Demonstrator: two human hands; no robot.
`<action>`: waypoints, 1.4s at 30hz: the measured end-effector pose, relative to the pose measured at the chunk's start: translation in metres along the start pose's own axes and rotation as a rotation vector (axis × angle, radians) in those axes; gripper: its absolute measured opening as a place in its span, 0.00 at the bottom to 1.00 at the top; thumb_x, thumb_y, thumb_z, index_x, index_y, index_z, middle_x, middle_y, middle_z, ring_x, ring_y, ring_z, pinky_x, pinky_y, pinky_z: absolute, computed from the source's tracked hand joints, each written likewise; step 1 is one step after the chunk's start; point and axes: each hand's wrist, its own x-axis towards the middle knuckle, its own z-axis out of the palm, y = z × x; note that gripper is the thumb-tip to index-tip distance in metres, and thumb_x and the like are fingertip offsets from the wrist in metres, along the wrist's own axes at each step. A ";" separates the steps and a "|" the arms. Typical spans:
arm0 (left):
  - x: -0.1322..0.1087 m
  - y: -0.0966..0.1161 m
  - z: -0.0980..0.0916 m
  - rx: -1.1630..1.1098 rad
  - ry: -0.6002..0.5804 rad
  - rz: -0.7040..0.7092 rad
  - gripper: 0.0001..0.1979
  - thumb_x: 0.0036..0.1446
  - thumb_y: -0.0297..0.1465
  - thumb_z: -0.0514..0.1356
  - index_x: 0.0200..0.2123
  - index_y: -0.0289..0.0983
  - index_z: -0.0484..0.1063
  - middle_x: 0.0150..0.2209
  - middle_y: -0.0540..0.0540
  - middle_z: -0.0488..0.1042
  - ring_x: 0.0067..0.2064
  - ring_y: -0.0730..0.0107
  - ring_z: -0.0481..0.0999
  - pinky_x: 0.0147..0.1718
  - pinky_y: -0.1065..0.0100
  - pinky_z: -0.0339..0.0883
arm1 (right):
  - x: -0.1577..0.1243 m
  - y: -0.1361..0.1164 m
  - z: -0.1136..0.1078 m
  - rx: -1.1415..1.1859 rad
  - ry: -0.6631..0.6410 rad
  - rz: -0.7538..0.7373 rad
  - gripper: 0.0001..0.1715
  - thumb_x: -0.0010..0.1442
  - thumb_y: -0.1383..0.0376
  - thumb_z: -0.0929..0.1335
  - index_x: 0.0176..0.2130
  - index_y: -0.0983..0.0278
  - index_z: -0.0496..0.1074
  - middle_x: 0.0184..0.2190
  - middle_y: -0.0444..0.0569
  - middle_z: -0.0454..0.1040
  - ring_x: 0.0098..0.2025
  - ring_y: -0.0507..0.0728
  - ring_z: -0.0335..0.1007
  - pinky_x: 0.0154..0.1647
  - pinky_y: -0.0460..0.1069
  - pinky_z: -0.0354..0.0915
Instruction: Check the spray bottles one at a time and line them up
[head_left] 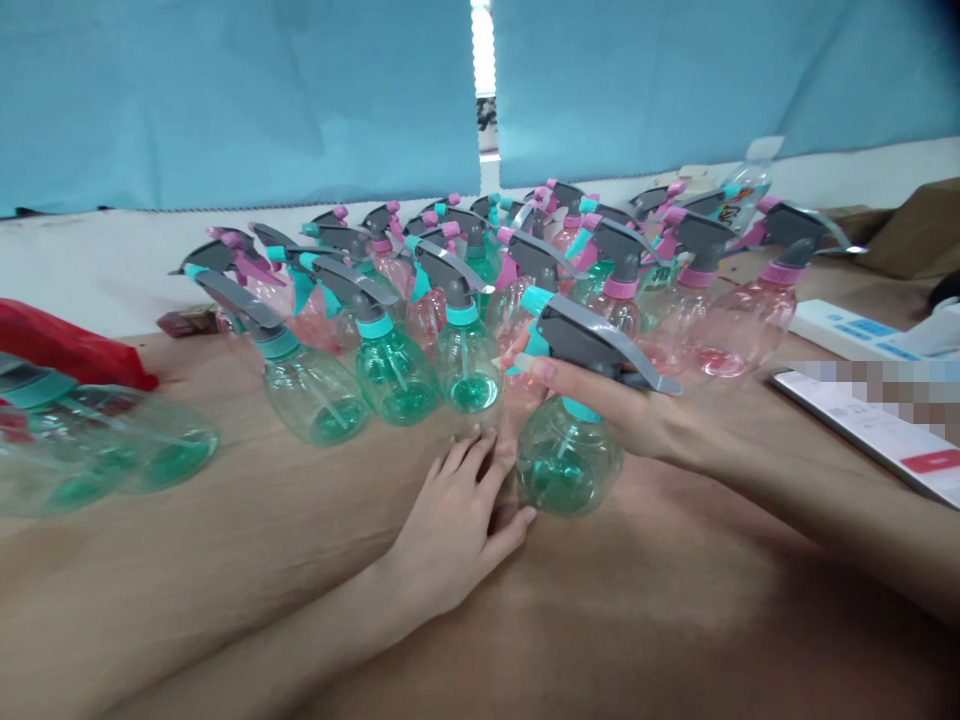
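My right hand (634, 405) is closed around the neck of a green spray bottle (564, 468), just under its grey and turquoise trigger head. The bottle is nearly upright and round-bodied; whether its base touches the table I cannot tell. My left hand (454, 515) lies palm down on the table just left of that bottle, fingers stretched forward and thumb apart. Its thumb tip is close to the bottle's lower side. Beyond both hands stand other spray bottles, among them a green one (469, 365) and a pink one (739, 325).
Several green and pink spray bottles crowd the back of the wooden table (300, 560). More green bottles (176, 450) stand at the left, near a red bag (67, 345). At the right lie a phone (847, 405) and a white power strip (847, 325). A cardboard box (919, 235) is behind.
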 end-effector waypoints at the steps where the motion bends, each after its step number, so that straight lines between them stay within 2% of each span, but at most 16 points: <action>1: 0.000 0.000 0.000 0.000 0.005 0.000 0.23 0.62 0.40 0.57 0.56 0.35 0.64 0.62 0.35 0.62 0.63 0.46 0.58 0.58 0.46 0.56 | -0.001 -0.001 0.001 -0.003 0.008 0.024 0.15 0.60 0.51 0.67 0.31 0.59 0.68 0.27 0.42 0.66 0.29 0.52 0.62 0.29 0.49 0.58; 5: 0.000 0.000 0.000 0.003 0.010 0.004 0.23 0.62 0.40 0.57 0.57 0.36 0.64 0.62 0.35 0.62 0.63 0.46 0.58 0.58 0.46 0.56 | -0.005 -0.006 0.002 -0.018 0.029 0.087 0.17 0.61 0.52 0.67 0.28 0.61 0.66 0.23 0.40 0.63 0.25 0.50 0.58 0.25 0.48 0.53; 13: 0.000 0.000 0.001 0.005 0.010 0.002 0.24 0.62 0.40 0.58 0.57 0.35 0.63 0.62 0.35 0.62 0.63 0.47 0.58 0.59 0.46 0.55 | -0.003 -0.007 0.002 -0.028 0.051 0.026 0.19 0.62 0.53 0.66 0.25 0.61 0.62 0.22 0.39 0.60 0.23 0.49 0.55 0.25 0.48 0.51; 17: 0.001 0.000 0.000 0.010 -0.006 -0.002 0.24 0.62 0.40 0.59 0.57 0.34 0.64 0.62 0.34 0.61 0.63 0.47 0.58 0.59 0.47 0.55 | -0.001 0.000 0.002 0.025 0.029 -0.061 0.16 0.61 0.53 0.66 0.28 0.61 0.65 0.23 0.39 0.61 0.25 0.49 0.56 0.25 0.47 0.53; 20: 0.001 0.000 -0.001 0.011 -0.008 -0.002 0.24 0.62 0.40 0.58 0.57 0.34 0.64 0.62 0.34 0.62 0.63 0.47 0.58 0.59 0.46 0.55 | -0.001 0.002 0.002 0.047 0.015 -0.070 0.12 0.61 0.54 0.67 0.33 0.59 0.67 0.22 0.39 0.61 0.24 0.49 0.55 0.25 0.47 0.54; 24: 0.000 0.000 0.001 0.019 0.004 0.011 0.24 0.63 0.40 0.57 0.57 0.34 0.64 0.62 0.35 0.61 0.63 0.47 0.57 0.59 0.46 0.55 | -0.001 0.000 0.002 0.077 0.008 -0.025 0.09 0.60 0.56 0.68 0.37 0.58 0.69 0.23 0.39 0.62 0.25 0.51 0.58 0.30 0.49 0.58; 28: 0.000 0.000 0.002 0.020 0.003 0.011 0.25 0.62 0.40 0.58 0.57 0.33 0.63 0.62 0.34 0.61 0.63 0.47 0.58 0.59 0.47 0.55 | 0.000 0.001 0.003 0.101 0.019 -0.059 0.08 0.59 0.59 0.69 0.38 0.59 0.69 0.25 0.40 0.64 0.27 0.51 0.60 0.35 0.49 0.61; 33: 0.000 0.000 0.002 0.028 0.002 0.011 0.25 0.62 0.40 0.58 0.57 0.33 0.64 0.62 0.34 0.61 0.63 0.46 0.58 0.59 0.47 0.55 | 0.001 0.005 0.002 0.126 0.027 -0.080 0.09 0.59 0.59 0.69 0.40 0.60 0.70 0.34 0.43 0.70 0.31 0.51 0.63 0.39 0.49 0.62; 37: 0.000 -0.001 0.002 0.028 0.013 0.013 0.24 0.62 0.40 0.58 0.57 0.33 0.64 0.62 0.34 0.61 0.64 0.47 0.58 0.59 0.48 0.55 | 0.001 0.007 0.002 0.122 0.020 -0.072 0.09 0.59 0.59 0.69 0.40 0.59 0.70 0.31 0.41 0.69 0.30 0.51 0.61 0.43 0.50 0.63; 42: -0.001 -0.001 0.002 0.024 0.009 0.008 0.24 0.62 0.40 0.58 0.57 0.33 0.64 0.62 0.34 0.62 0.63 0.47 0.58 0.58 0.47 0.56 | -0.001 0.005 0.003 0.096 0.046 -0.075 0.08 0.59 0.61 0.69 0.40 0.60 0.70 0.31 0.41 0.68 0.30 0.51 0.61 0.41 0.50 0.63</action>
